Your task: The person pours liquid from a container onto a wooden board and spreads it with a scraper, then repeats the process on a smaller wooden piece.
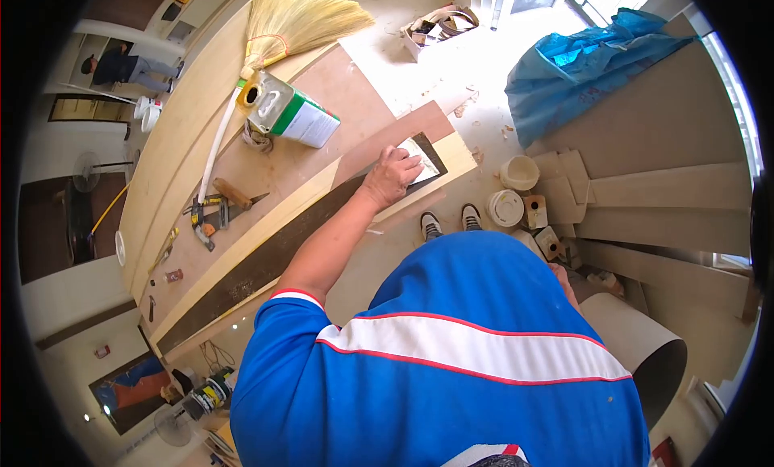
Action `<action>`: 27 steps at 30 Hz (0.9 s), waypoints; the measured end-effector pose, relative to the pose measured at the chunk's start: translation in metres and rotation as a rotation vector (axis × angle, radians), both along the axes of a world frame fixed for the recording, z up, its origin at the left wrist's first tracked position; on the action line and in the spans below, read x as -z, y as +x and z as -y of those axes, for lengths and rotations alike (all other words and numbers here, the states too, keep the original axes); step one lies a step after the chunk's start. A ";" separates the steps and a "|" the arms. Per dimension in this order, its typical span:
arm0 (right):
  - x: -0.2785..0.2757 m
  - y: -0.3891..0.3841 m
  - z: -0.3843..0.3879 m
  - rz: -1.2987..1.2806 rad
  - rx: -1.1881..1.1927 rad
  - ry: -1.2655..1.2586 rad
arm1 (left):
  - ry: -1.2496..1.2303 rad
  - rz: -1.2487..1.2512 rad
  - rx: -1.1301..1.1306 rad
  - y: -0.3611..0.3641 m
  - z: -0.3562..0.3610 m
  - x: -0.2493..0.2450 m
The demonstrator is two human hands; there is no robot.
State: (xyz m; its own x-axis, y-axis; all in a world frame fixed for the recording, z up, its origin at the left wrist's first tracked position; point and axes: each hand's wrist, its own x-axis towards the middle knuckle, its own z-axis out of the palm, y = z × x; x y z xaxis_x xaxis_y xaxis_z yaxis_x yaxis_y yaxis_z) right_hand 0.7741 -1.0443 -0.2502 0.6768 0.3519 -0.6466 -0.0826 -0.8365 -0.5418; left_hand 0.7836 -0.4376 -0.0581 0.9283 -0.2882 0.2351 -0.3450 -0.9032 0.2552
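My left hand (391, 175) has its fingers closed on a white flat piece (418, 160), pressed to the right end of a long dark strip (266, 261). Pale wood edging (455, 156) frames this strip, which runs from lower left to upper right. Only a small part of my right hand (564, 285) shows at the right edge of the blue shirt; its fingers are mostly hidden.
The bench holds a straw broom (302, 23), a green-and-white can (300, 116), a clamp (200, 218) and a wood-handled tool (232, 193). Tubs (505, 208), blue plastic (564, 76) and boards (653, 173) are at right. A person (137, 68) is at upper left.
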 end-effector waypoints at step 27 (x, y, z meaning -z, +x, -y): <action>0.047 0.040 0.015 0.105 -0.168 0.289 | 0.214 -0.287 -0.005 -0.035 -0.027 -0.039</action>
